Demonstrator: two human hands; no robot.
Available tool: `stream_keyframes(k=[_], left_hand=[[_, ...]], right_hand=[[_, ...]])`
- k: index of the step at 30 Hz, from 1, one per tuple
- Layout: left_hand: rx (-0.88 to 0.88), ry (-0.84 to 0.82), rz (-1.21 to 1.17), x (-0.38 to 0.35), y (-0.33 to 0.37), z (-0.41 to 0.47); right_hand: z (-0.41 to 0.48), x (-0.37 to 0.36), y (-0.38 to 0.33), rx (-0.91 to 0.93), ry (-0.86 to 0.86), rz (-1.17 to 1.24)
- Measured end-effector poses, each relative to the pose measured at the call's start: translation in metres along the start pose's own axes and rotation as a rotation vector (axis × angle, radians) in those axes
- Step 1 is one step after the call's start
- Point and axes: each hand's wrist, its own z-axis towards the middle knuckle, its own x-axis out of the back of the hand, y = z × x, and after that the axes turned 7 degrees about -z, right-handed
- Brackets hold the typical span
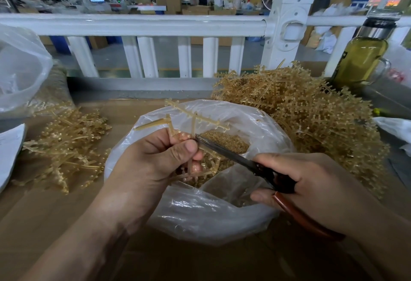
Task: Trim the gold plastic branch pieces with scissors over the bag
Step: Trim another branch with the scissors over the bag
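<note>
While the left hand (pixel 153 160) grips a gold plastic branch piece (pixel 195 119), its fingers (pixel 189 147) curled round the stem with the thumb pressed on top, the right hand (pixel 315 189) holds a pair of scissors (pixel 235 156), wrapped round the dark and reddish-brown handles. The blades lie almost together, and their tips meet the branch just beside the left thumb. The branch piece sticks up and away from the left hand, its knobbed side arms spread above the open mouth of a clear plastic bag (pixel 211 216) in the middle of the scene, near the person. Inside the bag lies a heap of small gold trimmings (pixel 224 141), directly under the scissors.

The bag sits on a brown cardboard surface (pixel 55 225). A large pile of gold branches (pixel 311 120) lies to the right of the bag and touches it. A smaller, flatter pile (pixel 66 145) lies to the left, apart from the bag. Another clear bag (pixel 20 69) bulges at the far left. At the far right stands a glass bottle (pixel 360 58) of yellow-green liquid with a dark cap, against a white railing (pixel 155 25).
</note>
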Motion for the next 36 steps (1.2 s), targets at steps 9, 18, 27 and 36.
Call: stream_keyframes(k=[9,18,27,36], left_hand=[[-0.019,0.003,0.018,-0.0012,0.0012,-0.0024],[-0.018,0.014,0.048,0.0,-0.0002,-0.0011],[-0.025,0.029,0.038,-0.0021,0.0014,-0.0025],[-0.071,0.083,0.058,-0.0076,0.0002,-0.0037]], right_hand=[[-0.0002,0.0018,0.0,0.021,0.0,-0.013],[0.0006,0.004,-0.0009,0.031,-0.002,-0.017],[0.0009,0.0059,-0.0032,0.04,-0.007,-0.019],[0.0002,0.004,-0.001,0.048,-0.026,-0.014]])
